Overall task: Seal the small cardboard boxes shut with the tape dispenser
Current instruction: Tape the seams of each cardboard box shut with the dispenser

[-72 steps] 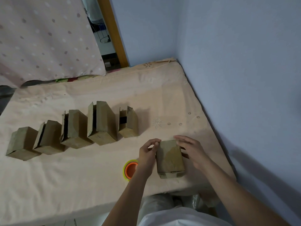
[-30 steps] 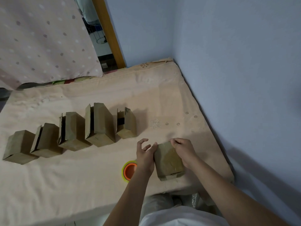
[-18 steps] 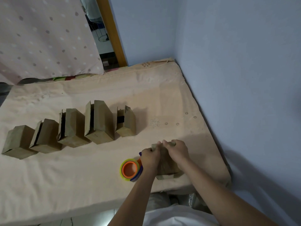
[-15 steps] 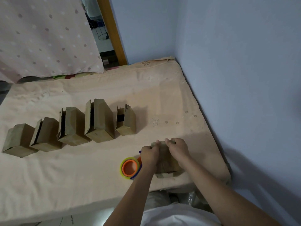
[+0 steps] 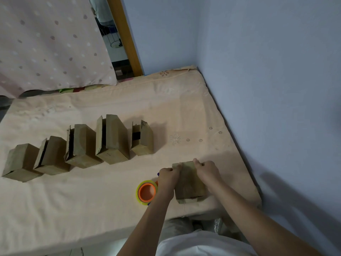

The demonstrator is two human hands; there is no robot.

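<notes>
A small brown cardboard box (image 5: 189, 183) lies near the front right edge of the bed. My left hand (image 5: 168, 177) grips its left side and my right hand (image 5: 207, 170) grips its right side, fingers curled over the far top edge. The tape dispenser (image 5: 147, 192), with an orange core and yellow-green roll, lies on the sheet just left of my left wrist, touching nothing I hold. A row of several more cardboard boxes (image 5: 110, 140) stands further back to the left, some with flaps ajar.
A peach sheet covers the bed (image 5: 110, 200), whose front edge is close to my body. A blue wall (image 5: 267, 89) runs along the right side. A dotted curtain (image 5: 46, 43) and a wooden door frame (image 5: 125, 34) are at the back.
Both hands have closed in on the box and curled over its far end; earlier they lay loosely at its sides. The box and dispenser stay in place.
</notes>
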